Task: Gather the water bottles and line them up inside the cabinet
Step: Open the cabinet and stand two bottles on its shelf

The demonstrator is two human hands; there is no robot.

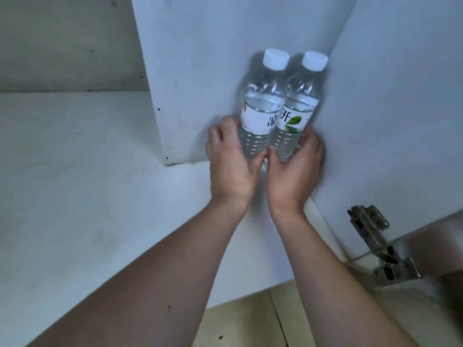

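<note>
We have two water bottles standing upright inside the cabinet (pixel 375 121), touching side by side in the far right corner. Our left hand (pixel 231 161) grasps the left bottle (pixel 260 106) low down; our right hand (pixel 295 166) grasps the right bottle (pixel 298 103) likewise. Both hold clear water, caps on. We judge the row begun; whether more bottles wait outside, we cannot tell.
</note>
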